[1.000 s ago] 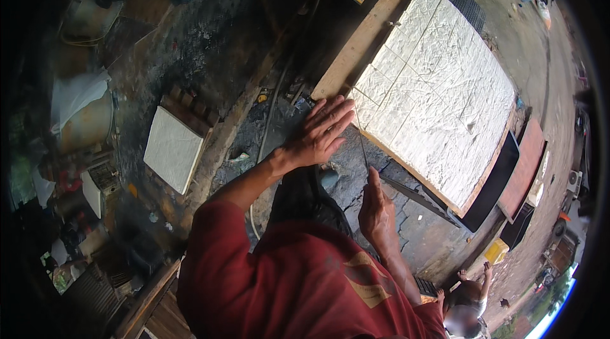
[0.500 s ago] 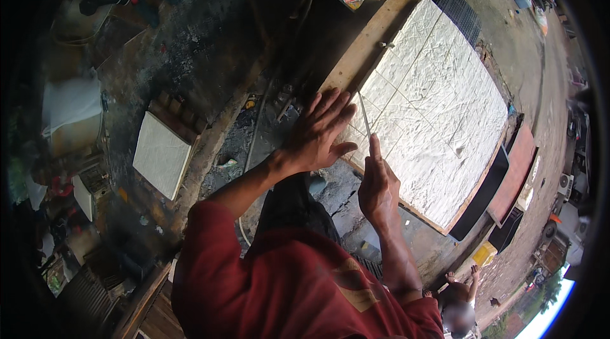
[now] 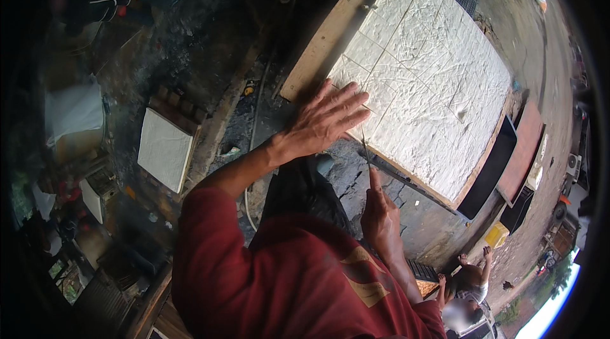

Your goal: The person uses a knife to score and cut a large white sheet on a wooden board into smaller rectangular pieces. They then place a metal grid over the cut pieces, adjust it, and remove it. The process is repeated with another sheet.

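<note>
A large white slab [image 3: 438, 85] with a wrinkled top, like pressed tofu, lies on a wooden board. Thin straight lines cross its left half. My left hand [image 3: 324, 120] rests flat at the slab's near left corner, fingers stretched out over its surface. Closed around the handle of a thin-bladed knife [image 3: 364, 143] is my right hand [image 3: 380, 215], below the slab's near edge. The blade points away from me, its tip at the slab's edge close to my left fingers. My right palm hides most of the handle.
A wooden plank [image 3: 340, 27] runs along the slab's left side. Dark crates [image 3: 489, 174] and a reddish board [image 3: 522, 148] stand to the right. A smaller white slab [image 3: 165, 151] sits at left. Another person [image 3: 467, 288] is at lower right.
My right hand has drawn the knife back toward me, from over the slab to its near edge. My left hand has shifted from the plank's end onto the slab's corner.
</note>
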{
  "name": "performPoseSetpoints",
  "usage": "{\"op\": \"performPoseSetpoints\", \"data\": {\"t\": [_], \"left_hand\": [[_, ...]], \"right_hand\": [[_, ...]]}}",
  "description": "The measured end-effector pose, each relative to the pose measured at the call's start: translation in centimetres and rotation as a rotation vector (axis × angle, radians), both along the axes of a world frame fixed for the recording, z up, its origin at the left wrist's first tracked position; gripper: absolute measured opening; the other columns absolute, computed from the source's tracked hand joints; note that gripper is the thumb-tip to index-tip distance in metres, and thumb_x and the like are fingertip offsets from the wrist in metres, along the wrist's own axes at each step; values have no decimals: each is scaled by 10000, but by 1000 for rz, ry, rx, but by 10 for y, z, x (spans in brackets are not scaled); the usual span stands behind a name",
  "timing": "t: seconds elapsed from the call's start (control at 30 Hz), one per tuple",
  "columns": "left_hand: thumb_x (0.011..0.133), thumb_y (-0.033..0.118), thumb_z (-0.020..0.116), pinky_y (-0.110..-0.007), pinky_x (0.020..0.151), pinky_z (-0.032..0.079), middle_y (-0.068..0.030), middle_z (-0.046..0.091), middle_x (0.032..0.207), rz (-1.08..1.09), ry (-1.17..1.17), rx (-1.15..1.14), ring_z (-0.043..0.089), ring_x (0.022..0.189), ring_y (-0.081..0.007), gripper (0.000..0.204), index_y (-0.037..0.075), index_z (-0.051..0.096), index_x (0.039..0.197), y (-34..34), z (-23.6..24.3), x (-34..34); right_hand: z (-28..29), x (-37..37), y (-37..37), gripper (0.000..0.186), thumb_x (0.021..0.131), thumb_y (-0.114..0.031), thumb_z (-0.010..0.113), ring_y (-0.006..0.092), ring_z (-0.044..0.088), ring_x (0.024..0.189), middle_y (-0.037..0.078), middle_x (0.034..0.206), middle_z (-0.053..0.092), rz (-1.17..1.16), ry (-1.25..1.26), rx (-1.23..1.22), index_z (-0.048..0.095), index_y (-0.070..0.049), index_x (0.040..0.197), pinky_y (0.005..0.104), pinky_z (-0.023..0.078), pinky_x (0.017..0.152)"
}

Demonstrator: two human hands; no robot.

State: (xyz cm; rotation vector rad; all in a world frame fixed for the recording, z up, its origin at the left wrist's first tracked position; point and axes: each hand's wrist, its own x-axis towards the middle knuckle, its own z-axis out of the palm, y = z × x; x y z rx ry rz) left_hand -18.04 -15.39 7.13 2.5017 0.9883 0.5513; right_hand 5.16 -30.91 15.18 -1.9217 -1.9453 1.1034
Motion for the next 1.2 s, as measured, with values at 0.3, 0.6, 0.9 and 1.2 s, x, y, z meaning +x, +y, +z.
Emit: {"op": "performPoseSetpoints", "data": {"t": [0.3, 0.6, 0.9, 1.2], "left_hand": [[933, 463, 714, -647, 1255, 186, -156, 343, 1691, 150, -75, 2, 224, 1594, -399, 713, 171, 523, 1554, 17, 8, -5], [936, 481, 731, -631, 1268, 137, -222, 356, 1665, 208, 42, -162, 197, 1596, -424, 822, 16, 459, 1556, 92, 5, -15], [1015, 415, 638, -647, 1250, 167, -184, 353, 1679, 216, 31, -106, 214, 1593, -412, 614, 13, 568, 1474, 72, 12, -6], [945, 414, 711, -629, 1263, 181, -146, 368, 1677, 21, 109, -37, 244, 1592, -353, 738, 60, 486, 1552, -9, 13, 56]], "right_hand": [[24, 18, 8, 649, 977, 36, 597, 480, 716, 943, 290, 1008, 703, -128, 184, 248, 408, -65, 1590, 498, 566, 790], [-37, -33, 185, 559, 1042, 0, 535, 443, 697, 829, 276, 944, 684, 47, 39, 333, 438, -100, 1583, 461, 549, 689], [-20, -5, 120, 621, 1008, -30, 570, 464, 673, 728, 255, 860, 662, 61, -35, 179, 383, -108, 1595, 564, 522, 604], [-3, 37, 40, 663, 947, 6, 563, 508, 665, 762, 283, 863, 665, 33, -41, 133, 399, -94, 1581, 583, 513, 673]]}}
